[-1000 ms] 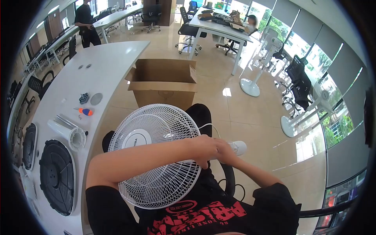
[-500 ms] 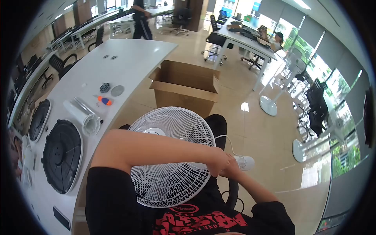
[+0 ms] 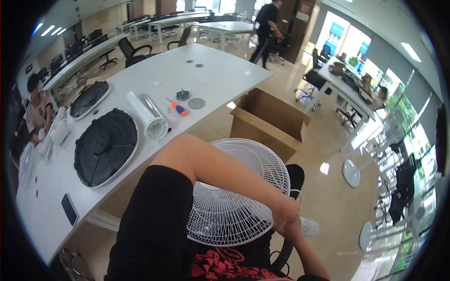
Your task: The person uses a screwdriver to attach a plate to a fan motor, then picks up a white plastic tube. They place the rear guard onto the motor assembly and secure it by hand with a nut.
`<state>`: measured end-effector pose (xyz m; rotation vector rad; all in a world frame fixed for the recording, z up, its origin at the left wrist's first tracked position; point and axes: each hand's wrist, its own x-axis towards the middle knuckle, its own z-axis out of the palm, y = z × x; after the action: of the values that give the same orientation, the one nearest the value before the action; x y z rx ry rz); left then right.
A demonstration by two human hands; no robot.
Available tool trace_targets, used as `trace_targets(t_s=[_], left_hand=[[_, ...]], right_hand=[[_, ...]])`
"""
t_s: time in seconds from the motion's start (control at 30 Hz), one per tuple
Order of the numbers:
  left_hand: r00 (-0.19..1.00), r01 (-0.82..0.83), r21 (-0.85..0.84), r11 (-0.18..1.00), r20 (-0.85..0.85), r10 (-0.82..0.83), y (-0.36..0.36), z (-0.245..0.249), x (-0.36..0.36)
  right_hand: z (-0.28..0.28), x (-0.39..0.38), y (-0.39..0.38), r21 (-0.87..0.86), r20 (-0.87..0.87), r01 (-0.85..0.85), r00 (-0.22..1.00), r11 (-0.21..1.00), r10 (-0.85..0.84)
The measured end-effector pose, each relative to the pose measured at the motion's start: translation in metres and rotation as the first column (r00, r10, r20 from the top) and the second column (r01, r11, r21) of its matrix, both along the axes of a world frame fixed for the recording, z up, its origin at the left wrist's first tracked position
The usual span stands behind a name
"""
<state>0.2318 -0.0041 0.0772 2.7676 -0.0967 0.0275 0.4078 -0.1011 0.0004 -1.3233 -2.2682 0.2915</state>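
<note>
A white fan head with a round wire guard (image 3: 229,218) rests on my lap, tilted. My left arm reaches across the front of the guard. At its right rim my left hand (image 3: 286,210) is closed, fingers curled. My right hand (image 3: 293,229) is closed too, pressed up against the left one and partly covered by it. What the fingers grip at the rim is hidden. Just past the hands, the white end of the fan's motor housing (image 3: 310,227) sticks out, with a white cord (image 3: 300,199) above it.
On the white table (image 3: 225,70) lie black round fan bases (image 3: 105,147), a white tube (image 3: 147,117), an orange-blue screwdriver (image 3: 179,108), a dark knob (image 3: 182,95) and a phone (image 3: 70,209). An open cardboard box (image 3: 267,124) stands ahead. People are seated left and walking behind.
The view has swung left, so the table, box and fan sit further right. Both hands stay together at the guard's rim. The person in the background has walked right.
</note>
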Motion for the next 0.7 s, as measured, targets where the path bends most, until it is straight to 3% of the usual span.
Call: trace_targets(t_s=[0.03, 0.13, 0.17, 0.27, 0.37, 0.57, 0.7], left_hand=[[0.994, 0.001, -0.025, 1.0, 0.107, 0.002, 0.0, -0.007, -0.002], [0.986, -0.04, -0.019, 0.999, 0.159, 0.043, -0.004, 0.006, -0.013], [0.998, -0.018, -0.01, 1.0, 0.057, 0.019, -0.005, 0.019, -0.018], [0.976, -0.006, -0.096, 0.995, 0.216, 0.026, -0.008, 0.014, -0.018], [0.978, 0.011, -0.088, 0.996, 0.209, 0.008, -0.009, 0.022, -0.021], [0.999, -0.042, -0.122, 0.992, 0.023, 0.045, -0.018, 0.048, -0.033], [0.989, -0.044, -0.026, 0.999, 0.137, 0.047, -0.023, 0.046, -0.039]], right_hand=[[-0.005, -0.005, 0.0, 0.023, -0.029, -0.009, 1.0, 1.0, 0.01], [-0.014, -0.012, 0.003, 0.072, -0.076, -0.028, 0.997, 0.997, 0.033], [-0.014, -0.011, 0.005, 0.08, -0.071, -0.033, 0.997, 0.996, 0.039], [-0.015, -0.008, 0.005, 0.08, -0.04, -0.037, 0.998, 0.996, 0.04], [-0.017, -0.008, 0.006, 0.077, -0.033, -0.046, 0.998, 0.996, 0.049], [-0.016, -0.006, 0.004, 0.065, -0.007, -0.041, 0.999, 0.997, 0.042], [-0.004, -0.007, 0.002, 0.084, 0.05, -0.035, 0.998, 0.996, 0.031]])
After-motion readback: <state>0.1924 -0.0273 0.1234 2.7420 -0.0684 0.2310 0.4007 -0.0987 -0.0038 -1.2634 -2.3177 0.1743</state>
